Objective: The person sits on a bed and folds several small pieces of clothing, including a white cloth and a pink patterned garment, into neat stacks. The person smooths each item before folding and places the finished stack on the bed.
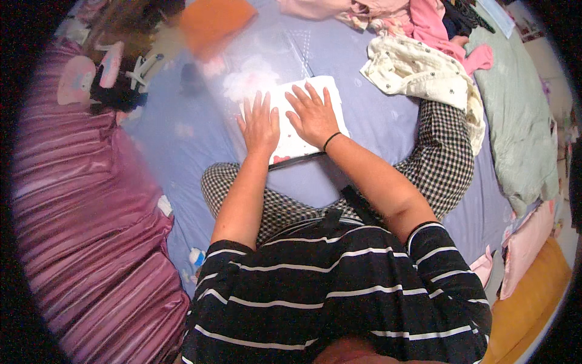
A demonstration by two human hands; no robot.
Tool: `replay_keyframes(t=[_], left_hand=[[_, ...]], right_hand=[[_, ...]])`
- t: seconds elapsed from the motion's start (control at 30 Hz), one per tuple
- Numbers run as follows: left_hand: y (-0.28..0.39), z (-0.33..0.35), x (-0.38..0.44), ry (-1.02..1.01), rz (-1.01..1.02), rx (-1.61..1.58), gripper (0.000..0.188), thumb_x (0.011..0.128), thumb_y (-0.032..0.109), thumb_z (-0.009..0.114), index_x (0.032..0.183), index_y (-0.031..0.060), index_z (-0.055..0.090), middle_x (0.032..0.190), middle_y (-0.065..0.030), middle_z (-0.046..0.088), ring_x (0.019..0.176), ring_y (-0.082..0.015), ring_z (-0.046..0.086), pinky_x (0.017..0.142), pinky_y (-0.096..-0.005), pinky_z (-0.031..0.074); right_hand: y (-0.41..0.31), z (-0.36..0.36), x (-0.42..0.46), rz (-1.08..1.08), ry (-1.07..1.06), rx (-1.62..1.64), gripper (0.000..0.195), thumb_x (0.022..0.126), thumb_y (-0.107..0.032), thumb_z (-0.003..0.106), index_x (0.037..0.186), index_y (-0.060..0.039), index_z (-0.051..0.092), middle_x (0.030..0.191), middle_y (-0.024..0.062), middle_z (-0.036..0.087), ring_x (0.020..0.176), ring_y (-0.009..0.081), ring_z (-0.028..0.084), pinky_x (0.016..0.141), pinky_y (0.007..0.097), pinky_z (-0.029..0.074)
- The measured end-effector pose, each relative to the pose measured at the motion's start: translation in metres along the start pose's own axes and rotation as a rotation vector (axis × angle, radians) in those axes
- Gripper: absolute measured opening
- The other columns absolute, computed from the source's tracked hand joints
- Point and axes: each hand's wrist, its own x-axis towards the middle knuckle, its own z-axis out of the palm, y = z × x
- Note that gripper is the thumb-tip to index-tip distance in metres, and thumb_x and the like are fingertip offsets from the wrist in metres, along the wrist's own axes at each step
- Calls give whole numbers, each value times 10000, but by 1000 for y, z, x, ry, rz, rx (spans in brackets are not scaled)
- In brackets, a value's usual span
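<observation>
A folded white cloth with small printed marks and a dark lower edge [295,145] lies on the blue bedsheet before my crossed legs. Flat on its left part rests my left hand [260,125], fingers somewhat spread and pointing away from me. My right hand [313,113] is pressed palm down on the upper right part, its fingers apart and a thin black band on the wrist. Neither hand grips anything. What the palms cover is hidden.
Right of the cloth, a cream printed cloth [418,68] and pink clothes [427,22] lie in a heap. A green-grey cloth [514,113] spreads at far right. An orange item [216,27] is at the top; a pleated mauve fabric [91,204] runs along the left.
</observation>
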Motion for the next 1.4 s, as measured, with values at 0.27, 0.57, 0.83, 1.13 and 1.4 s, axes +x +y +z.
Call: replay_keyframes(t=[0.27,0.57,0.83,1.13,1.4], left_hand=[[-6,-1,4,40,-66,-185,571,979,389,485,1493,170,366,1572,-105,294,1456,-380,200,1139,-628,157],[-49,-28,-22,-382,-831,-1352,737,931,450,631,1422,-49,399,1420,-214,483,1302,-292,485,1056,-392,419],[-68,-13,0,-634,-735,-1603,803,873,477,686,1413,-49,410,1435,-182,481,1315,-282,476,1071,-387,403],[-51,-11,0,-605,-688,-1468,798,886,497,644,1393,-79,424,1399,-220,500,1258,-312,520,1066,-376,402],[-34,-21,3,-743,-755,-1843,531,946,407,572,1243,-33,575,1187,-187,642,1075,-256,635,920,-359,534]], right_hand=[[7,-6,6,11,19,112,594,928,-403,541,1445,-131,432,1520,142,372,1430,329,295,1156,579,161],[98,-20,-36,848,-168,984,956,796,-512,746,1382,143,369,1335,292,517,1212,360,548,1020,411,450],[97,-11,-18,814,-486,1442,868,831,-574,682,1361,75,460,1335,200,555,1178,272,583,980,365,474],[92,-30,-15,817,-467,1370,668,873,-464,671,1327,0,514,1229,134,619,1103,202,612,888,331,526],[98,-27,-16,711,-513,1502,698,866,-524,647,1325,-10,529,1241,122,620,1110,216,610,910,361,511]])
